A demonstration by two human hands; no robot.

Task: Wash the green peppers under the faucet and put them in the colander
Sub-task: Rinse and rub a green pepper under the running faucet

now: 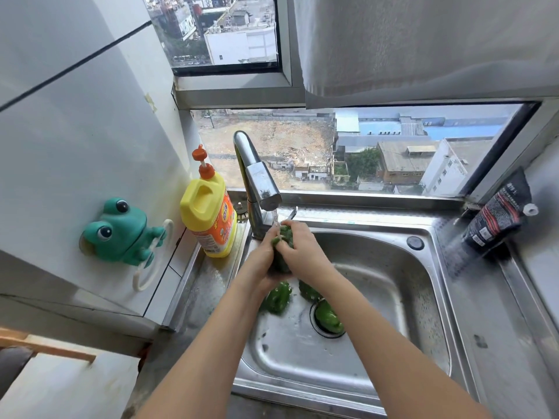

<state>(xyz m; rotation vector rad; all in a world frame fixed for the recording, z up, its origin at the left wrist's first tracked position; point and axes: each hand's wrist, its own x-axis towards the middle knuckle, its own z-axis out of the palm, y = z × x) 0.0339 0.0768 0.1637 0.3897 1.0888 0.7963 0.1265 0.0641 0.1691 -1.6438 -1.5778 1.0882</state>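
A green pepper [284,237] sits under the running faucet [257,176], over the steel sink [393,297]. My left hand [261,261] grips it from the left and my right hand [301,246] grips it from the right, so most of it is hidden. Water falls from the spout onto its top. Three more green peppers lie in the basin below: one [276,297] under my left wrist, one [308,290] partly hidden by my right forearm, and one [328,317] on the drain. No colander is in view.
A yellow detergent bottle [210,219] with an orange pump stands left of the faucet. A green frog holder [121,231] sticks to the left wall. A black pouch [496,219] leans at the sink's right back corner. The window ledge runs behind.
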